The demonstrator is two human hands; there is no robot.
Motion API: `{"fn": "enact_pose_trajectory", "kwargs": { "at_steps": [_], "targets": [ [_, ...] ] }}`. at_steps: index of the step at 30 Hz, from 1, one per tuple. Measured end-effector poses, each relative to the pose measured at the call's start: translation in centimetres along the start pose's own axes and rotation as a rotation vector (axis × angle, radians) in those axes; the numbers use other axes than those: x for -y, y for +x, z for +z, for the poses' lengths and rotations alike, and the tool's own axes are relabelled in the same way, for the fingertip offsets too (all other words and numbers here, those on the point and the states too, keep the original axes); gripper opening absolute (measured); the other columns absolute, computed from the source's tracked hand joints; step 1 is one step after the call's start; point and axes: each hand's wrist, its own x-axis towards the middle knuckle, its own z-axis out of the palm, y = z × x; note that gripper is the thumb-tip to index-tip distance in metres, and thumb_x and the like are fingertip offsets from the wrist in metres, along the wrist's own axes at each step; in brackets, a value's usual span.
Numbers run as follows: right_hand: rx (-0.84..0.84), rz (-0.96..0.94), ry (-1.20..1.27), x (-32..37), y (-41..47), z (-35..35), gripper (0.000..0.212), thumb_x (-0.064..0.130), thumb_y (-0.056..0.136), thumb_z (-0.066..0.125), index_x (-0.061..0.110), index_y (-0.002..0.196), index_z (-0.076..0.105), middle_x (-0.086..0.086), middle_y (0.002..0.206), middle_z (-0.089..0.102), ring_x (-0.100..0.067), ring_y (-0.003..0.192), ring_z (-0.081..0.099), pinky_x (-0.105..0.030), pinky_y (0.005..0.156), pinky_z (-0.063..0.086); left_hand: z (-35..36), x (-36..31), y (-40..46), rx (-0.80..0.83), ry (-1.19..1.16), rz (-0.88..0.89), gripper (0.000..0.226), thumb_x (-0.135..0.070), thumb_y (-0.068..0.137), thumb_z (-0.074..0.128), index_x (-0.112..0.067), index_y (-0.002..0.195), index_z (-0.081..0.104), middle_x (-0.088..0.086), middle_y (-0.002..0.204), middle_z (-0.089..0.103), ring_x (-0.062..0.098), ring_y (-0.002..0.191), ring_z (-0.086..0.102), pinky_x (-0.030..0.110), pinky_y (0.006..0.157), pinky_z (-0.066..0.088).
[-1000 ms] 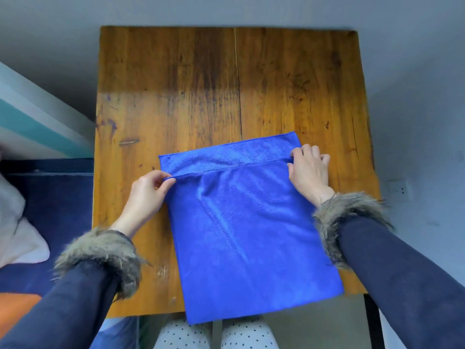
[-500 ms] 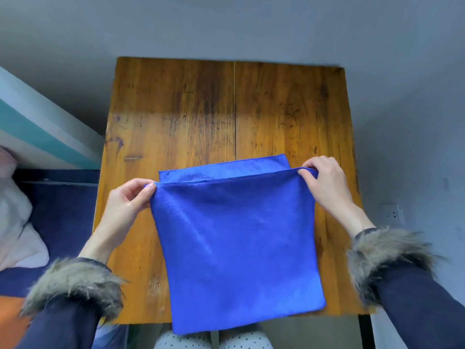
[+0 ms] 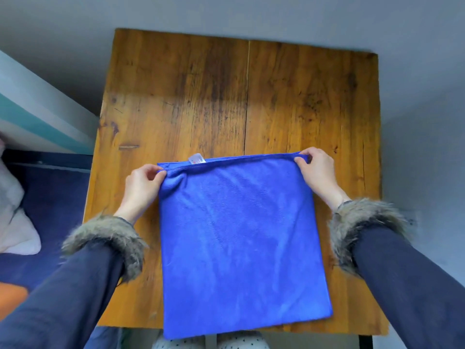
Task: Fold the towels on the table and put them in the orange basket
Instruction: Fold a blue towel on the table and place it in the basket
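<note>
1. The left hand (image 3: pixel 142 183) pinches the far left corner of the blue towel (image 3: pixel 241 245) between thumb and curled fingers, holding the upper layer at its edge.
2. The right hand (image 3: pixel 315 173) pinches the far right corner of the same edge, thumb under and fingers curled over the hem.
3. Both wrists come out of dark sleeves with grey-brown fur cuffs (image 3: pixel 108 238).
4. The towel lies folded on the wooden bench (image 3: pixel 201 96), its upper layer drawn nearly level with the lower layer's far edge; a thin strip of the lower layer shows beyond it on the left.
5. A small white label (image 3: pixel 197 158) sticks out at the far edge, between the two hands.
6. The towel's near edge overhangs the bench's near side.
7. An orange shape (image 3: pixel 11 299) shows at the lower left, mostly hidden by the left sleeve; whether it is the basket cannot be told.
8. A white cloth (image 3: pixel 15 222) lies on a dark blue surface left of the bench.
</note>
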Motion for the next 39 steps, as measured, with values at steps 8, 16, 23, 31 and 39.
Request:
{"fn": "enact_pose_trajectory", "kwargs": {
  "at_steps": [8, 16, 23, 31, 39],
  "targets": [
    [0.081, -0.122, 0.032, 0.3, 0.2, -0.7, 0.01, 0.014, 0.088, 0.06, 0.006, 0.092, 0.065, -0.008, 0.106, 0.057, -0.022, 0.098, 0.051, -0.02, 0.084, 0.033, -0.2, -1.0, 0.7, 0.025, 0.083, 0.184, 0.003, -0.009, 0.083, 0.065, -0.01, 0.086, 0.067, 0.004, 0.099, 0.044, 0.015, 0.074, 0.05, 0.008, 0.072, 0.028],
    [0.215, -0.225, -0.125, 0.7, 1.2, -1.4, 0.009, 0.023, 0.087, 0.06, 0.016, 0.087, 0.064, 0.001, 0.093, 0.058, -0.018, 0.098, 0.04, -0.037, 0.091, 0.037, -0.2, -1.1, 1.9, 0.15, 0.251, 0.235, 0.003, -0.013, 0.083, 0.066, -0.013, 0.085, 0.068, 0.003, 0.087, 0.048, 0.02, 0.085, 0.042, 0.025, 0.077, 0.028],
    [0.222, -0.106, -0.064, 0.3, 0.5, -3.0, 0.008, 0.018, 0.086, 0.06, 0.012, 0.082, 0.062, -0.003, 0.088, 0.056, -0.019, 0.087, 0.048, -0.027, 0.074, 0.033, -1.8, -1.4, 1.0, 0.114, 0.031, 0.078, 0.003, -0.014, 0.083, 0.067, -0.017, 0.081, 0.069, 0.004, 0.08, 0.065, 0.018, 0.075, 0.056, 0.015, 0.059, 0.038],
    [0.079, 0.07, 0.228, 2.3, -2.2, -7.3, 0.009, 0.014, 0.083, 0.066, 0.017, 0.074, 0.066, 0.007, 0.075, 0.063, -0.011, 0.075, 0.056, -0.024, 0.066, 0.04, -6.2, -3.6, -1.2, 0.119, -0.221, 0.137, 0.012, -0.005, 0.084, 0.065, -0.016, 0.079, 0.069, 0.001, 0.081, 0.069, 0.009, 0.076, 0.062, 0.016, 0.072, 0.048],
    [-0.086, 0.022, 0.44, 6.5, -6.5, -15.0, 0.015, 0.012, 0.081, 0.069, 0.023, 0.071, 0.064, 0.006, 0.077, 0.065, -0.007, 0.076, 0.059, -0.019, 0.063, 0.044, -14.1, -8.6, -3.9, 0.068, -0.403, 0.27, 0.006, -0.013, 0.082, 0.07, -0.019, 0.081, 0.072, -0.009, 0.078, 0.072, -0.005, 0.071, 0.065, 0.003, 0.062, 0.046]
  ]
}}
